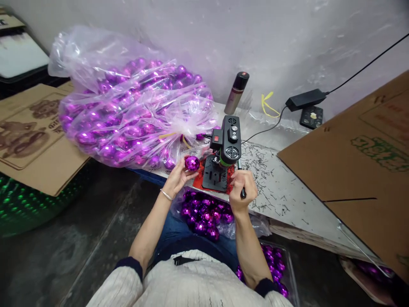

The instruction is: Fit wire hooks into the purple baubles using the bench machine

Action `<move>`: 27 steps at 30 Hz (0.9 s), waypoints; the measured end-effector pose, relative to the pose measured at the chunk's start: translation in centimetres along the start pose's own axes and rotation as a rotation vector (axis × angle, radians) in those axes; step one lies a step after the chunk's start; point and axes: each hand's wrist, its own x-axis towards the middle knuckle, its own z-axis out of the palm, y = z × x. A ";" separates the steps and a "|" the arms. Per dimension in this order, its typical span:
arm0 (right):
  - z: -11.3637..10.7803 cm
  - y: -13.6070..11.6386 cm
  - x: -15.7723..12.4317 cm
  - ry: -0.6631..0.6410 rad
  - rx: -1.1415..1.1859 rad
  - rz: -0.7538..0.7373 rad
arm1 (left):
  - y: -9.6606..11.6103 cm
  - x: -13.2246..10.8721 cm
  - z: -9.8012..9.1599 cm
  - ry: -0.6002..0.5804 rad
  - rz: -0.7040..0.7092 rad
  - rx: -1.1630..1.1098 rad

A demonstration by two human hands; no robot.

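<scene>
White sweater (191, 283), bottom centre.
Left hand (178, 177), half-curled, cradled purple faceted ball (192, 163); loose fingertips risked dropping it. Right hand (239, 189) clenched black handle (243, 193).

1. A pale, flat-topped table (302, 209) runs along the wall.
2. Thin dark bits (262, 179) lie scattered over its surface, thickest just right of the machine (232, 136).
3. A red sheet (198, 182) lies near the front edge, with the machine's black base standing on it.
4. A large, clear plastic bag (134, 115), full of shiny purple balls, takes up the left part, gathered at its neck.
5. A dark-capped can (235, 94) stands behind the machine, close to the wall.
6. A thin black cable (268, 129) runs across the table behind the bits.
7. Whether the cardboard at the right rests on the table is unclear.
</scene>
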 end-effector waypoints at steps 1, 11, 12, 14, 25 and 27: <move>0.0 0.0 0.1 0.000 0.001 0.002 | -0.6 0.0 0.3 0.016 0.003 -0.003; -0.3 -0.7 1.2 -0.024 -0.003 0.029 | -5.2 2.0 3.2 0.068 0.062 0.131; -0.4 -0.7 1.2 -0.029 -0.002 0.031 | -5.6 2.3 3.2 0.090 0.106 0.178; -0.4 -0.7 1.2 -0.040 -0.012 0.035 | -6.4 2.8 3.1 0.122 0.203 0.289; -0.5 -0.8 1.2 -0.053 -0.003 -0.025 | -6.9 2.7 0.0 0.344 0.590 0.881; -0.4 -1.0 1.2 -0.039 -0.014 -0.026 | -6.7 1.9 -0.4 0.329 0.589 0.867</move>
